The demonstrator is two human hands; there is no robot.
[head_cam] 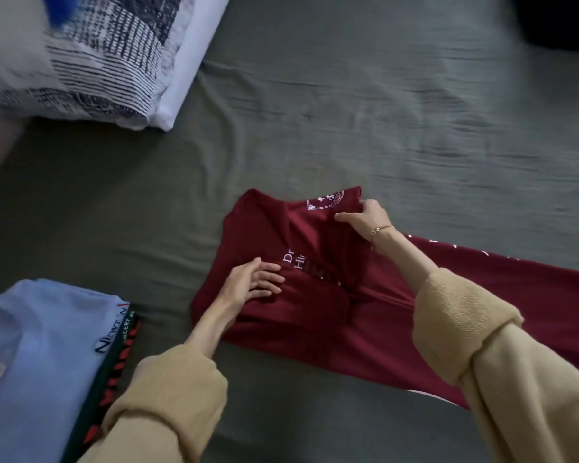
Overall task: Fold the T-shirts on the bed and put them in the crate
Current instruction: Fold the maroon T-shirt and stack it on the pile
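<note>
On the grey bed sheet (315, 95), from the head view, the maroon T-shirt (264, 228) lies part-folded: the left hand (251, 282) presses flat, fingers straight, while the right hand (365, 217) pinches its far printed edge. Beside the left hand's sleeve sits a folded stack, the light blue T-shirt (37, 345) on top reading "Newton"; the maroon print shows only "Dr" and "Hi", and no crate is visible, so I judge folding unfinished.

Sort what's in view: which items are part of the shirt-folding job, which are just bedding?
Job: dark red printed T-shirt, half folded, left hand pressing it, right hand pinching its far edge; folded light blue T-shirt stacked on a dark one.
Lying about: striped blue-white pillow; grey-green bed sheet.
</note>
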